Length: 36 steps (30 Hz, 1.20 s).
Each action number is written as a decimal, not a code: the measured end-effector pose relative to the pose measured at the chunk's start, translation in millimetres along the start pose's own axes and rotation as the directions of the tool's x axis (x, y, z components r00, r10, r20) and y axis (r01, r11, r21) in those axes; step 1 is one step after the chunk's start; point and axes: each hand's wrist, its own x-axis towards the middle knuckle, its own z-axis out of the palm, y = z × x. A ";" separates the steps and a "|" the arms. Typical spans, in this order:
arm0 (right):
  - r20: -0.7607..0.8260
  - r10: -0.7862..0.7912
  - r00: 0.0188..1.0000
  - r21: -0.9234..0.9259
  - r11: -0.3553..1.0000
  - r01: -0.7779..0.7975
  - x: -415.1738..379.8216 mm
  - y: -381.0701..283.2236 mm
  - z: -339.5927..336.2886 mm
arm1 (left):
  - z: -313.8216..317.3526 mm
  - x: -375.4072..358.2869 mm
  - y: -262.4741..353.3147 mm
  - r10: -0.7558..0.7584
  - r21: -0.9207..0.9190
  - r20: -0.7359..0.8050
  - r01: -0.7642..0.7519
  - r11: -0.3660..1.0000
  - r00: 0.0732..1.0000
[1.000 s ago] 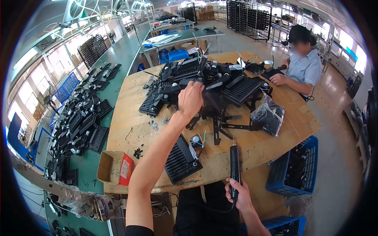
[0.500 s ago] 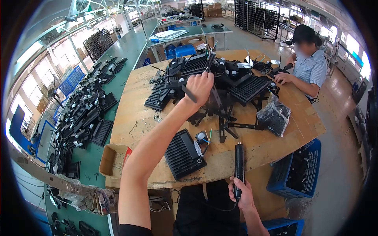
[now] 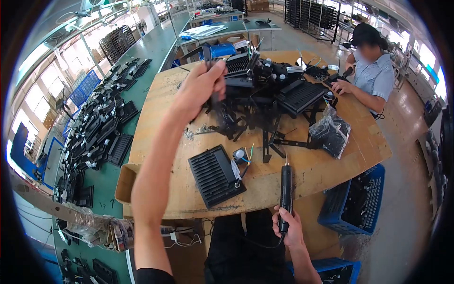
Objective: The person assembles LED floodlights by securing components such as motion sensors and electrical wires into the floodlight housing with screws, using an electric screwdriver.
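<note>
My left hand (image 3: 201, 87) is closed around a black metal bracket (image 3: 207, 54), raised over the left side of a heap of black finned lamp housings (image 3: 300, 97) and brackets. Near the table's front edge, my right hand (image 3: 289, 225) grips a black electric screwdriver (image 3: 286, 189), its bit pointing away from me and its cable hanging below. One finned lamp housing (image 3: 213, 176) lies by itself left of the screwdriver, with a small sensor (image 3: 240, 154) and coloured wires at its right side.
A plastic bag of dark parts (image 3: 331, 132) lies on the wooden table (image 3: 161, 113). An open cardboard box (image 3: 125, 182) is at the left edge. Blue crates (image 3: 333, 215) stand below at right. Across the table, a co-worker (image 3: 371, 75) holds a dark tool.
My left hand has moved left and up from the heap, lifting the bracket with it. The screwdriver stays in my right hand. The view has shifted slightly.
</note>
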 end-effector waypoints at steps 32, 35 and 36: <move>0.027 0.070 0.997 -0.208 0.976 -0.063 -42.1 18.1 18.9 | -34.9 -182.3 -161.2 -0.169 0.619 -0.478 0.468 0.631 0.862; 0.021 0.084 0.996 -0.227 0.971 -0.077 -43.9 18.5 20.3 | -27.1 -182.8 -189.0 0.002 0.762 -0.527 0.471 0.444 0.850; 0.017 0.086 0.996 -0.223 0.972 -0.080 -43.9 18.8 21.2 | -22.0 -183.5 -190.9 0.020 0.771 -0.558 0.510 0.382 0.829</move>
